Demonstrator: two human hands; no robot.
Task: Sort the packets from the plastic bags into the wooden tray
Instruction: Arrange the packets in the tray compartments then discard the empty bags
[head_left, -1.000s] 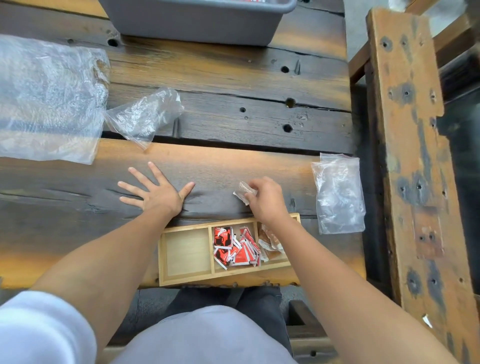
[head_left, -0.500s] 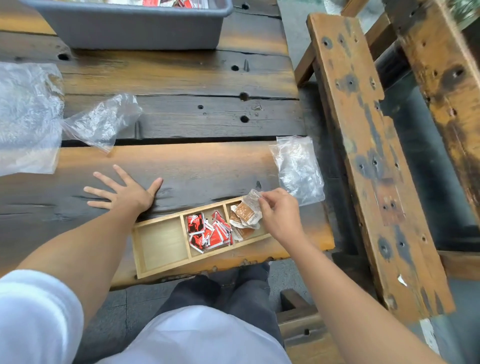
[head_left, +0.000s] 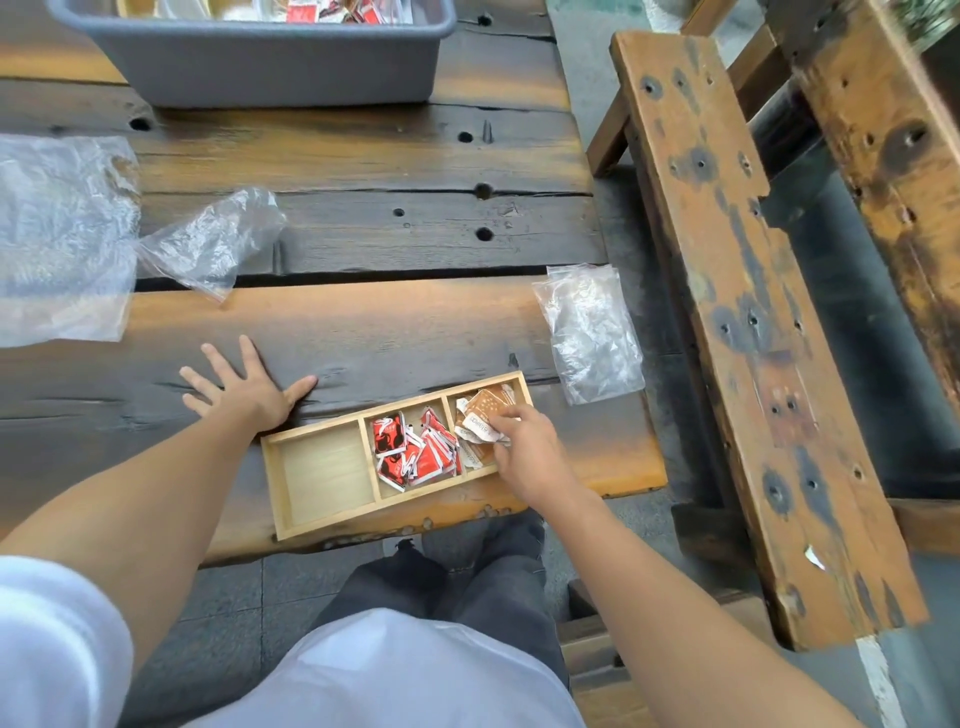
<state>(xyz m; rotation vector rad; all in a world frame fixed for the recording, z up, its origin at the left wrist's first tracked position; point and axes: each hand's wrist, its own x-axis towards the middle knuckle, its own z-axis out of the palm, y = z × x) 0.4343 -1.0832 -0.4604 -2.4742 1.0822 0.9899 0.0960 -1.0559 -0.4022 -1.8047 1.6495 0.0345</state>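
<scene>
tray (head_left: 363, 512) nearest: my right hand (head_left: 524, 447) has lowered its brown packet (head_left: 475, 422) onto the pile in the right compartment, fingers still pinching it, so this one looks nearly sorted. left hand (head_left: 244, 389) lies flat, released, on the tabletop (head_left: 415, 332). plastic bag (head_left: 592, 332) lies beyond.

My left hand (head_left: 244, 395) lies flat on the table (head_left: 395, 338), fingers spread, just beyond the wooden tray (head_left: 322, 522). My right hand (head_left: 530, 452) pinches a brown packet (head_left: 480, 421) in the right compartment, and red packets (head_left: 415, 452) fill the middle one.
</scene>
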